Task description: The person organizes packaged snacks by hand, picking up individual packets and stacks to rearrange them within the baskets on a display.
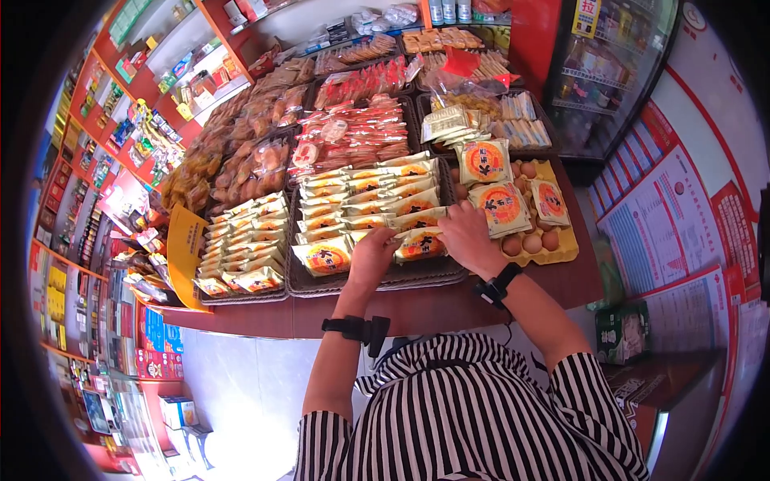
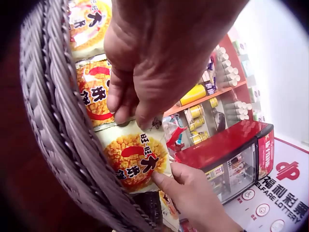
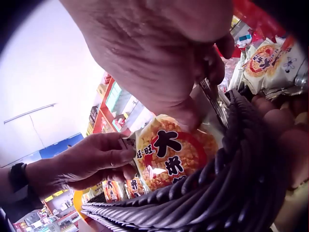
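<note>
Striped shirt (image 1: 465,401) lies nearest, the wicker basket (image 1: 321,289) beyond; left hand (image 1: 374,255) and right hand (image 1: 467,236) pinch opposite edges of the cracker packet (image 1: 419,247) at the basket's front right, where uneven pulling or squeezing could tear or crush it.

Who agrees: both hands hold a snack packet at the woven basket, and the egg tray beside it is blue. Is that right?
Not quite: the left hand and right hand hold a snack packet at the woven basket, but the egg tray beside it is yellow, as the head view shows.
</note>
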{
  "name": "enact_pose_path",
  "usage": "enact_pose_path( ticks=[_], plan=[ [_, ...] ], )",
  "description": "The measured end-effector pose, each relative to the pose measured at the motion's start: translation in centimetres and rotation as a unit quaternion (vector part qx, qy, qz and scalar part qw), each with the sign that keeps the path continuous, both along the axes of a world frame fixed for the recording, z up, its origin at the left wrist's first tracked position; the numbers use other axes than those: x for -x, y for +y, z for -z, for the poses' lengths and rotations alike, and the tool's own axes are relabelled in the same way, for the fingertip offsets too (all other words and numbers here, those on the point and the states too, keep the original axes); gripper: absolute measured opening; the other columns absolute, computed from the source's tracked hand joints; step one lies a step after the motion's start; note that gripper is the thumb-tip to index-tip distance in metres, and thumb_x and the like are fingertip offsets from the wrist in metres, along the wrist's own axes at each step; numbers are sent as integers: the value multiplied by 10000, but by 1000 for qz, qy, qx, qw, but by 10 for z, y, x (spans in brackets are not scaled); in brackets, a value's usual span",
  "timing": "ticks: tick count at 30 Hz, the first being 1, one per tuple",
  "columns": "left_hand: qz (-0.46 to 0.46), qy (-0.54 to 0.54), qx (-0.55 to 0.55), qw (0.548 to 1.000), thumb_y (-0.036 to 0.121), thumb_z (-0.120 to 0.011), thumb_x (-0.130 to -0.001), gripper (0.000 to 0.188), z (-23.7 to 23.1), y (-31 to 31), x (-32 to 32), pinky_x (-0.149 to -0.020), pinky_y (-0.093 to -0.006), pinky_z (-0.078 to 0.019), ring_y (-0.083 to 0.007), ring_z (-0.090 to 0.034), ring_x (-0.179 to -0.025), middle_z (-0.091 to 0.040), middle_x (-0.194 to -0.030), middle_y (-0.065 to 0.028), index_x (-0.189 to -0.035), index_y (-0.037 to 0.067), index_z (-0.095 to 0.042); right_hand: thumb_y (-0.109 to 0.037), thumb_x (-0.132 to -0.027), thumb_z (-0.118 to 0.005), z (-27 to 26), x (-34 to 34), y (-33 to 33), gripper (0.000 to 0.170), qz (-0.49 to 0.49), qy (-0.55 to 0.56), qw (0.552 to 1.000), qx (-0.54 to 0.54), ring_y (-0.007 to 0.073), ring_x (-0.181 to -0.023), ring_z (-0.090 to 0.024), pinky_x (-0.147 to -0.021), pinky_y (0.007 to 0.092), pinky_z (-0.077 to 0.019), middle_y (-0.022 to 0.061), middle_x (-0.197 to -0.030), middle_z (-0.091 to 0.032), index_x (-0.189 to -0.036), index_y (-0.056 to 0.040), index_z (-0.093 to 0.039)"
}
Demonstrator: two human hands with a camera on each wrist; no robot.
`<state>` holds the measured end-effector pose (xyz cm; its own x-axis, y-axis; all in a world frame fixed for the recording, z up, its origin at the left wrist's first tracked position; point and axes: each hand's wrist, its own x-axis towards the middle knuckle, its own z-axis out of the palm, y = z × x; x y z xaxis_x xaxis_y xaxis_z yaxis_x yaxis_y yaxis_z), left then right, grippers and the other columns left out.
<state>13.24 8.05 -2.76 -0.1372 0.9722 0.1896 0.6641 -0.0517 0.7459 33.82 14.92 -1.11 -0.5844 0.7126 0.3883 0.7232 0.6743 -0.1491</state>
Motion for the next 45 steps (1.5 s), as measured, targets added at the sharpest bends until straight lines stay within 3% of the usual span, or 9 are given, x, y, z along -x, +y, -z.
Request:
enact_pose_path(
  ticks=[2,5,8,11,21,28,34,41,45],
  plan=[
    [-17,64,-55,996,117,-688,-771,232,6,0,-1,-606,-324,-481,-224,-598,-652,-607,-789,-112,-951,0,-602,-136,-710,-611,5,1,5,80,-8,9,1000,-12,268,-869,-495,-715,400,-392,79,-815,-561,-753,-80,-649],
    [-74,66,-18,995,143,-689,-765,214,-5,-5,-7,-618,-358,-479,-276,-610,-696,-613,-766,-122,-917,21,-600,-146,-716,-611,10,2,11,89,-6,11,1000,-15,264,-869,-498,-718,401,-393,72,-817,-563,-757,-77,-648],
    [-123,106,27,986,171,-681,-774,203,-15,-17,-14,-637,-369,-483,-299,-624,-739,-625,-772,-132,-919,53,-601,-263,-711,-705,12,2,12,230,5,-17,1000,10,246,-913,-489,-741,409,-386,54,-856,-536,-826,-79,-630],
    [24,88,84,992,235,-630,-818,180,-11,-24,-18,-655,-385,-498,-289,-645,-754,-657,-802,-135,-952,116,-624,-287,-715,-697,9,1,11,269,8,-24,999,34,243,-915,-497,-739,411,-391,54,-863,-549,-854,-68,-625],
    [53,90,29,994,217,-608,-838,177,6,-18,-14,-692,-373,-503,-304,-638,-788,-665,-870,-124,-967,108,-660,-309,-696,-725,2,3,8,349,39,-8,999,31,257,-925,-490,-731,409,-385,78,-909,-532,-888,-66,-565],
    [23,76,34,996,198,-618,-832,164,0,-22,-18,-646,-363,-501,-299,-645,-747,-656,-799,-140,-966,115,-663,-300,-693,-736,8,-5,7,400,39,7,998,38,267,-914,-484,-737,402,-375,86,-929,-496,-944,-67,-530],
    [17,63,19,998,192,-625,-822,145,5,-25,-18,-629,-370,-501,-310,-637,-717,-647,-760,-142,-939,116,-665,-250,-722,-701,3,-4,3,306,-10,100,995,17,265,-900,-482,-724,401,-370,74,-901,-487,-956,-109,-563],
    [65,37,-31,997,157,-629,-804,138,7,-22,-15,-651,-388,-501,-329,-622,-732,-638,-768,-131,-928,102,-652,-158,-707,-668,13,-3,10,132,-21,116,993,-5,272,-886,-486,-688,420,-375,62,-820,-493,-768,-96,-569],
    [65,79,-3,995,201,-628,-808,161,7,-19,-14,-652,-400,-502,-330,-624,-728,-639,-754,-136,-935,106,-658,-192,-719,-664,17,3,12,148,5,81,997,0,278,-873,-488,-685,427,-383,65,-830,-502,-800,-97,-584]
  ],
)
